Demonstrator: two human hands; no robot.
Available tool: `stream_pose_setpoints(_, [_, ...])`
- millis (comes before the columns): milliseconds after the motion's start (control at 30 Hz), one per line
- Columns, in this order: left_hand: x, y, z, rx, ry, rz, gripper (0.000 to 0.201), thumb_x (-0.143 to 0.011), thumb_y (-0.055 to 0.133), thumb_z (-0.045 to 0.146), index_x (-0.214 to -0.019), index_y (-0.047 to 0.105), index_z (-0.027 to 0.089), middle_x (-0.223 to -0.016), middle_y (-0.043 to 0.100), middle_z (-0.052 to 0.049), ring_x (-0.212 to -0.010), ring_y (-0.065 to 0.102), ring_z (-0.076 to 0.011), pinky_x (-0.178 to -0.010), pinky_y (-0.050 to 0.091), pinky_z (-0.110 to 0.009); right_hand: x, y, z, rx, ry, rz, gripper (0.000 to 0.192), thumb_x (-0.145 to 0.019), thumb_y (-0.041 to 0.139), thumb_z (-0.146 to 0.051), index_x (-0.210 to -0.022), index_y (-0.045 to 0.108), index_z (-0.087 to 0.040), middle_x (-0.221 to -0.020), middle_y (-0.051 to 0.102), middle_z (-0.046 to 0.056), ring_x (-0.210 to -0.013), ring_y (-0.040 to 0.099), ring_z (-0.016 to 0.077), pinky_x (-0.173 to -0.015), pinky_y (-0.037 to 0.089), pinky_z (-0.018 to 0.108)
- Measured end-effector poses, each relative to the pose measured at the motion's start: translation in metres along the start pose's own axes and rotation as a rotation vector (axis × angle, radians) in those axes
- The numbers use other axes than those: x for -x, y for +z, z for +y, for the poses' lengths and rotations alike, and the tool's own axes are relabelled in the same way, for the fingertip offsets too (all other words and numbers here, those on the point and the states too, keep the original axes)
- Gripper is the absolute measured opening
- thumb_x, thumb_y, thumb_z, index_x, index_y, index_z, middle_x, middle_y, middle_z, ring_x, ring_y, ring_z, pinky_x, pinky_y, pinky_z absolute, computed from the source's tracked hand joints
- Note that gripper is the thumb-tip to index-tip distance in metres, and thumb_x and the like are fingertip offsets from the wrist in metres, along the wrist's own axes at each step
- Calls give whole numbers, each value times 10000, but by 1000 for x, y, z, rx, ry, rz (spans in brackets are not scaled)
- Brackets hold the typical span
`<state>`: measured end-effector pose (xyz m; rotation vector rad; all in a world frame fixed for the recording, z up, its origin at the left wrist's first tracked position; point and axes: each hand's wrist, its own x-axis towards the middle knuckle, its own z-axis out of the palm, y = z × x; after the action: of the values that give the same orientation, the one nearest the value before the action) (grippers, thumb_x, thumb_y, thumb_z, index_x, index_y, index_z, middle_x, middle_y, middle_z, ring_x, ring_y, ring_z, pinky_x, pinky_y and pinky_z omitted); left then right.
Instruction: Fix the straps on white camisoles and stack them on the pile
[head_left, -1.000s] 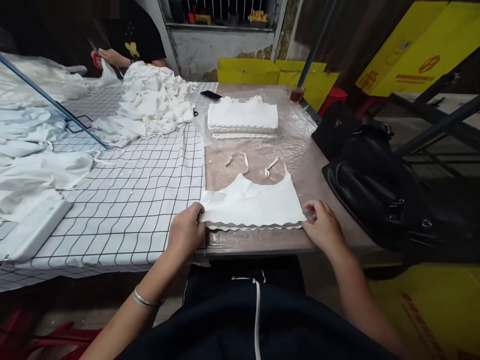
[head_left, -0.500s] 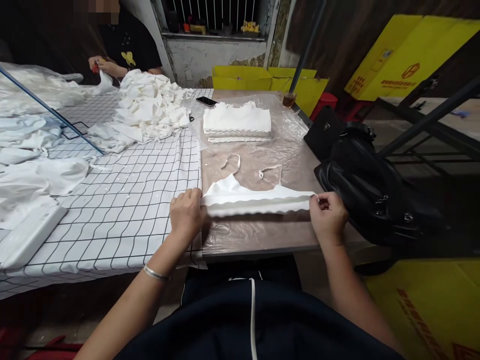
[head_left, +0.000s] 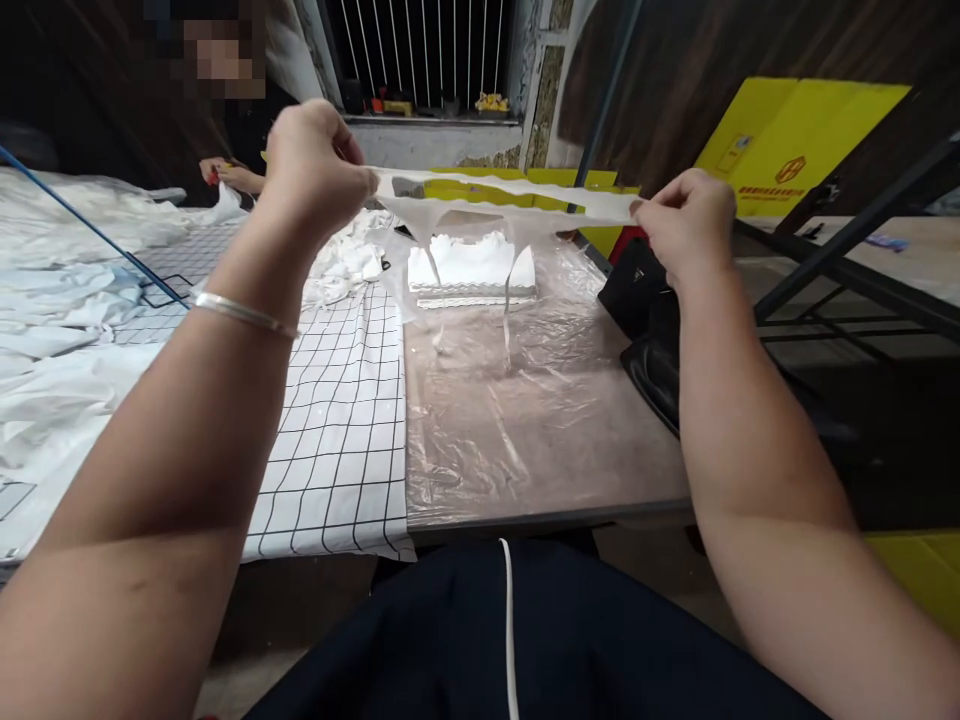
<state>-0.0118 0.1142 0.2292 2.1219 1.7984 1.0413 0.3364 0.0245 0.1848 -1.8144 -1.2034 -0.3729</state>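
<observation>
This is a small garment workshop, rough and makeshift. A long work table (head_left: 525, 470) under plastic sheet and a checked cloth (head_left: 337, 420) carries a neat stack of finished white tops (head_left: 472, 268) and loose heaps of white fabric (head_left: 67, 300), while a co-worker (head_left: 225, 170) handles pieces at the far end. Flat yellow cartons (head_left: 795, 140) lean on a dark wall beside a barred window (head_left: 420, 50) with peeling plaster.

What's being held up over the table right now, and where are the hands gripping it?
A white garment, stretched out in the air. The left hand pinches one end of its hem and the right hand the other; its straps dangle below.
</observation>
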Motion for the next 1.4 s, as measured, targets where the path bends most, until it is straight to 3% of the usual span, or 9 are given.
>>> stream_pose_setpoints(100, [54,14,-21,-105,118,-70,240,-791,638,318,-991,648,186,-896,633,-17,-807,582,-155,-647,425,-284,54,-6,20,-18,48,-146,178,-777,635,-272,-710,595,-112,-724,628,29,-709,562,125,-654,389,265])
stream_pose_setpoints(333, [214,74,-90,-362,63,-621,131,-801,505,194,-922,545,226,-751,659,-17,-678,610,-207,-571,346,-281,221,-24,69,70,291,-506,163,-675,622,-308,-574,536,-214,-500,533,-23,-508,498,149,-518,343,264])
stream_pose_setpoints(533, [272,74,-114,-313,72,-687,180,-786,479,159,-939,538,233,-792,675,-17,-726,638,-226,-605,391,-287,265,-49,80,120,398,-574,179,-657,602,-374,-573,556,-222,-512,531,-20,-506,485,143,-514,365,262])
stream_pose_setpoints(700, [282,59,-128,-154,234,-616,167,-877,464,253,-982,588,215,-864,660,-38,-757,634,-212,-617,442,-291,257,-70,76,-85,335,-835,243,-688,697,-447,-750,676,-213,-634,612,14,-577,541,158,-543,448,266])
stream_pose_setpoints(833, [282,59,-130,-87,446,-409,205,-922,484,333,-1022,614,210,-869,626,-54,-730,593,-195,-627,454,-299,257,-67,64,-201,104,-771,264,-835,618,-460,-930,704,-229,-965,692,77,-899,643,222,-806,524,335])
stream_pose_setpoints(1000, [291,68,-137,-70,498,-137,131,-908,486,178,-835,593,197,-679,588,-18,-627,531,-162,-609,419,-291,277,-34,53,-107,-274,-875,388,-935,505,-434,-1273,622,-284,-1415,542,88,-1338,456,294,-1116,330,526])
stream_pose_setpoints(1133, [288,42,-140,-22,306,-363,120,-872,557,312,-838,600,205,-731,601,-17,-665,554,-169,-611,444,-292,293,-22,58,10,-392,-953,490,-945,481,-457,-1416,487,-323,-1539,383,66,-1444,290,310,-1141,251,592])
stream_pose_setpoints(1233, [257,30,-130,138,165,-534,210,-889,543,410,-838,605,216,-781,617,-18,-711,574,-163,-613,462,-271,294,-22,65,8,-410,-942,465,-947,470,-468,-1396,507,-353,-1528,402,47,-1435,311,313,-1132,267,601])
stream_pose_setpoints(1400, [149,91,-121,-20,163,-204,163,-892,515,235,-822,652,183,-830,634,-73,-799,569,-198,-712,436,-329,290,-18,65,-8,-406,-890,410,-932,493,-475,-1302,610,-341,-1452,507,59,-1369,416,336,-1096,320,611])
